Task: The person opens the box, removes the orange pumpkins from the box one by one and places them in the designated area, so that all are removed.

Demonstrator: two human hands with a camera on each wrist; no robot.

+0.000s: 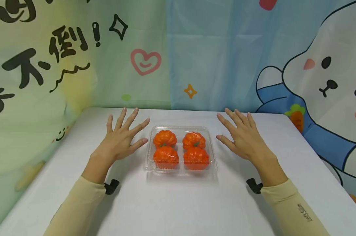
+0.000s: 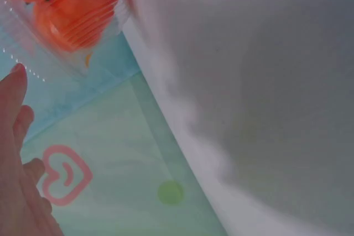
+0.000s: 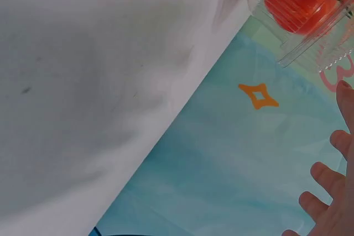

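A clear plastic clamshell box (image 1: 181,164) sits on the white table with its lid down. Several small orange pumpkins (image 1: 166,157) with green stems show through it, two on each side of a middle ridge. To the left of the box, my left hand (image 1: 119,141) is held with fingers spread, its thumb close to the box's side and nothing in it. My right hand (image 1: 244,139) mirrors it on the right, fingers spread and holding nothing, a little apart from the box. Both wrist views show the box (image 2: 72,62) beyond the fingertips.
The white table (image 1: 181,206) reaches back to a printed curtain (image 1: 201,59) with a heart, stars, writing and a cartoon bear. A dark wrist strap piece (image 1: 111,186) sits at my left cuff, another strap piece (image 1: 254,186) at my right.
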